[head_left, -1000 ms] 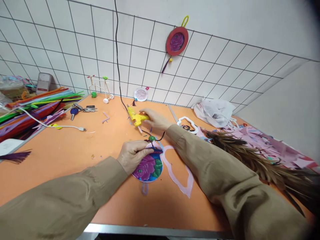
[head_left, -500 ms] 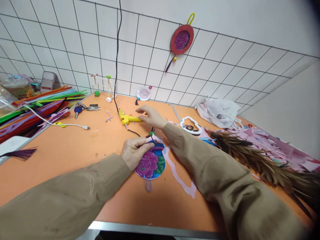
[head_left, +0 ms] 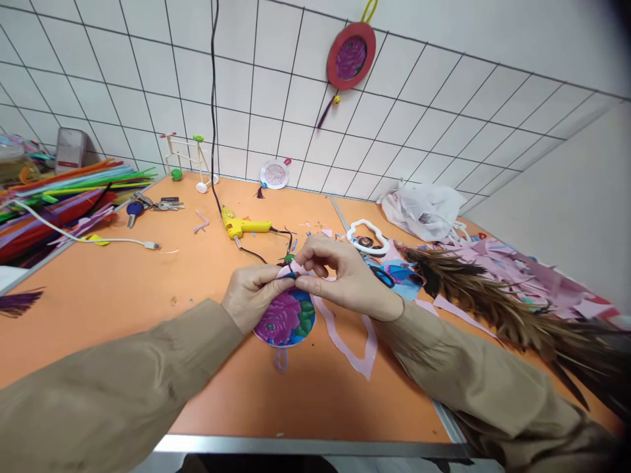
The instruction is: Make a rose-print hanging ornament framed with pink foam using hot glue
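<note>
A round piece with a purple flower and green leaves on blue [head_left: 286, 320] lies over the orange table, a pale loop at its near edge. My left hand [head_left: 254, 293] pinches its upper left edge between thumb and fingers. Against the top edge, close to the left thumb, my right hand [head_left: 340, 272] has its thumb and fingers closed on the piece. A green bead [head_left: 289, 259] shows just beyond the fingertips. The yellow glue gun [head_left: 246, 225] lies on its side behind my hands.
Colourful pipe cleaners [head_left: 73, 203] and keys [head_left: 158, 203] lie at left. A white frame shape [head_left: 367, 236], a plastic bag [head_left: 421, 209], brown feathers [head_left: 473, 299] and pink scraps [head_left: 532, 272] are at right. A red round ornament [head_left: 351, 56] hangs on the wall.
My right hand has come back from beside the glue gun's handle to the top edge of the flower piece and closed there. The view has shifted slightly.
</note>
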Demonstrator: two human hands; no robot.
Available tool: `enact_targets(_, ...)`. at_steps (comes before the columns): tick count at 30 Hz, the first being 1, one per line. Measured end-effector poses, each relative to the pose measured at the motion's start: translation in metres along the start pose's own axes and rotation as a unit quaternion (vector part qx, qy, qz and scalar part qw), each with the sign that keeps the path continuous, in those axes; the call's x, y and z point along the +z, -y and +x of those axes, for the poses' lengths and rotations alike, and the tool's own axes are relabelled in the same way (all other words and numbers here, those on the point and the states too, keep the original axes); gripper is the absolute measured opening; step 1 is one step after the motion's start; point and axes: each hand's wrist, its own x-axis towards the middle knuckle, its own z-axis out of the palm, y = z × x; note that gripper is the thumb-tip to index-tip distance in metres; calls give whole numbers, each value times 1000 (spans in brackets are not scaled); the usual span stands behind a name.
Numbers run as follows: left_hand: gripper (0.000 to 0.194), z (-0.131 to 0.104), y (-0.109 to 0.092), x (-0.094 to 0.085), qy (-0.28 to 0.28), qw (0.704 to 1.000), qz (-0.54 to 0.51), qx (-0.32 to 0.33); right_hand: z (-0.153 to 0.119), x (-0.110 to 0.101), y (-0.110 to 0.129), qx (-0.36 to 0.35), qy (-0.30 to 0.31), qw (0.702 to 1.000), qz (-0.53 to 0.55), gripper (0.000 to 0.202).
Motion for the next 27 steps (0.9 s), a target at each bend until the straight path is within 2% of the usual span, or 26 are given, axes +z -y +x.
enact_targets(8, 21, 0, -1, 0, 28, 999, -8, 29, 0, 9, 7, 88, -33, 992, 88, 27)
enact_targets(13, 21, 0, -1, 0, 24, 999, -15, 27, -1, 14, 8, 137, -54, 980, 133, 26)
enact_targets(18, 29, 0, -2, 0, 27, 999, 2, 27, -1, 17, 10, 159, -70, 972, 160, 26)
enact_targets(27, 30, 0, -1, -1, 36, 999, 16, 32, 1, 17, 12, 159, -67, 973, 155, 24)
